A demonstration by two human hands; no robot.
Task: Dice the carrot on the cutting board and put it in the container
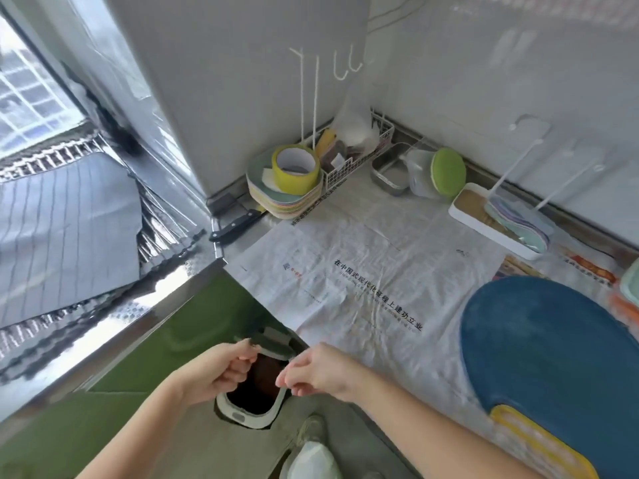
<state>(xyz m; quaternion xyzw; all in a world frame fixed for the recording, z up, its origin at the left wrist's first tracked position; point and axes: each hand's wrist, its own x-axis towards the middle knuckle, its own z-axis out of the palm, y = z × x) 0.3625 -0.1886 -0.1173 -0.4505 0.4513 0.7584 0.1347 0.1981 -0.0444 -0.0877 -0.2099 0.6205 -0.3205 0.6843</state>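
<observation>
From the head view, both hands hung off the worktop's front left corner, above a small bin (249,415) that stood on the floor with its lid tipped back. The left hand (214,371) had its fingers curled in tight, thumb against the forefinger. The right hand (320,371) was just beside it, its fingertips (285,379) drawn narrowly together. Whether either hand pinched a scrap could not be told through the blur. The blue cutting board (553,344) lay at the front right of the worktop on spread newspaper (345,281), its visible surface bare. The carrot (625,307) showed only as an orange blur at the right edge of the worktop, just past the board, and a pale green container (630,285) sat touching or just behind it, mostly cut off by the frame. A yellow-rimmed mat (539,444) overlapped the board's near end. A black-handled knife (238,221) lay at the worktop's left edge. In the back left corner a roll of yellow tape (296,174) rested on a stack of plates (287,203), with a white wire basket (352,160) just beside it. Along the back edge stood a metal tray (389,178) and a green-lidded tub (447,171), then a white tray (484,221) that held folded cloths.
</observation>
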